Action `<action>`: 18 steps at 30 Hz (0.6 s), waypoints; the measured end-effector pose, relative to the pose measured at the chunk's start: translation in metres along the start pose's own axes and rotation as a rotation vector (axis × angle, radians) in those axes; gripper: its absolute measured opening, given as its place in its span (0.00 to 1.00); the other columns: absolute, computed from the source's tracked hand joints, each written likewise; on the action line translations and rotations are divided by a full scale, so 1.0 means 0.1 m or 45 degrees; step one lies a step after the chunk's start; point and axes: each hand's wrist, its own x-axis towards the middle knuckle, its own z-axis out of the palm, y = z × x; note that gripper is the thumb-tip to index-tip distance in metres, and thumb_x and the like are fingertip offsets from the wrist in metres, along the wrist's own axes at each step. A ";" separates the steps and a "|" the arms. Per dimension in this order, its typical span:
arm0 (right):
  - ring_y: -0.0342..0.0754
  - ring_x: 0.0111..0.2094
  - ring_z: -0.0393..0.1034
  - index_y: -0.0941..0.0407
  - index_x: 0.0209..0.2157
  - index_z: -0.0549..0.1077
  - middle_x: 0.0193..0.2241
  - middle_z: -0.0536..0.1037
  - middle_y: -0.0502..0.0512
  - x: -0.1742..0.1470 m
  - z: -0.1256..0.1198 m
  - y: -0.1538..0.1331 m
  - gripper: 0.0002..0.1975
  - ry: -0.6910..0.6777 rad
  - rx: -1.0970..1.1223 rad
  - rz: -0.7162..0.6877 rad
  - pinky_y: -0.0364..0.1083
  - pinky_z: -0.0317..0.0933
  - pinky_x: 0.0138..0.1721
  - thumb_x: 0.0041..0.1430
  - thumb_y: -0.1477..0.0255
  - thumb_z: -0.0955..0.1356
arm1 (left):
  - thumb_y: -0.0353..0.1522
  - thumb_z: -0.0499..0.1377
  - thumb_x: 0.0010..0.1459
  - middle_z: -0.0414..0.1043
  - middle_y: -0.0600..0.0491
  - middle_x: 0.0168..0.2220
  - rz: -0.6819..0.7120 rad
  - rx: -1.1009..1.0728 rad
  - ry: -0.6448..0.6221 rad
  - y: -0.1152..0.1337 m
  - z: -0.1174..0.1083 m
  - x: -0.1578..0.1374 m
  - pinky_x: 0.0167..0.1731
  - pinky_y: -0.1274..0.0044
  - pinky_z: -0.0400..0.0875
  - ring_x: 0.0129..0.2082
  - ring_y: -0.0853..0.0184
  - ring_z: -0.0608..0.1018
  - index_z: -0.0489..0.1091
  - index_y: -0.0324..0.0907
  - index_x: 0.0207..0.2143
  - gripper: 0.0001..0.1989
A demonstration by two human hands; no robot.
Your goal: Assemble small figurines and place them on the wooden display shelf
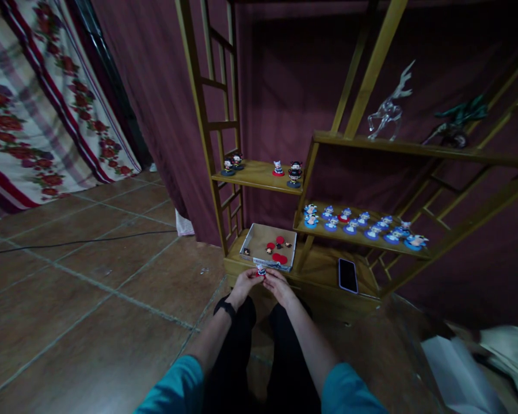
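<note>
Between the fingertips of my left hand and my right hand is a small white-and-blue figurine on a red base. Both hands are closed on it, just in front of an open shallow box. Inside the box lie several red discs and some small dark-haired figure pieces. On the left shelf above stands a similar white figurine with a red base, between dark-haired figurines at the right and more dark-haired figurines at the left.
The right shelf carries several blue-and-white figurines in two rows. Below it lies a phone. A clear deer ornament and a dark green ornament stand higher up. A black cable crosses the tiled floor at left.
</note>
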 end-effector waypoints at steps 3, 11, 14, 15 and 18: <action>0.43 0.30 0.71 0.54 0.34 0.72 0.28 0.77 0.51 0.01 0.01 -0.01 0.17 0.037 0.032 0.013 0.44 0.63 0.34 0.38 0.68 0.73 | 0.33 0.68 0.35 0.76 0.48 0.32 -0.058 -0.087 0.004 0.03 0.01 0.00 0.35 0.76 0.67 0.30 0.68 0.75 0.74 0.36 0.33 0.19; 0.41 0.25 0.69 0.55 0.33 0.72 0.24 0.75 0.50 0.04 0.04 0.02 0.18 0.080 -0.010 0.000 0.43 0.62 0.31 0.35 0.68 0.74 | 0.37 0.65 0.44 0.74 0.48 0.26 -0.246 -0.292 -0.007 0.04 0.00 0.06 0.27 0.82 0.67 0.24 0.73 0.73 0.72 0.34 0.30 0.15; 0.40 0.22 0.66 0.56 0.31 0.72 0.22 0.74 0.48 0.06 0.06 0.05 0.18 0.118 -0.082 -0.082 0.42 0.61 0.29 0.35 0.66 0.74 | 0.39 0.63 0.46 0.74 0.48 0.25 -0.328 -0.293 0.004 0.06 0.00 0.07 0.25 0.82 0.68 0.22 0.73 0.73 0.72 0.34 0.30 0.16; 0.39 0.21 0.65 0.56 0.31 0.72 0.21 0.74 0.48 0.07 0.06 0.06 0.18 0.134 -0.117 -0.103 0.41 0.60 0.28 0.35 0.65 0.74 | 0.40 0.63 0.46 0.74 0.48 0.26 -0.346 -0.290 0.009 0.07 0.00 0.07 0.25 0.82 0.68 0.22 0.73 0.73 0.72 0.34 0.30 0.16; 0.39 0.20 0.63 0.57 0.28 0.72 0.19 0.72 0.46 0.10 0.06 0.07 0.17 0.163 -0.218 -0.122 0.41 0.58 0.26 0.34 0.64 0.74 | 0.41 0.63 0.46 0.74 0.48 0.25 -0.359 -0.265 0.028 0.08 0.00 0.07 0.24 0.81 0.68 0.21 0.73 0.73 0.72 0.35 0.30 0.17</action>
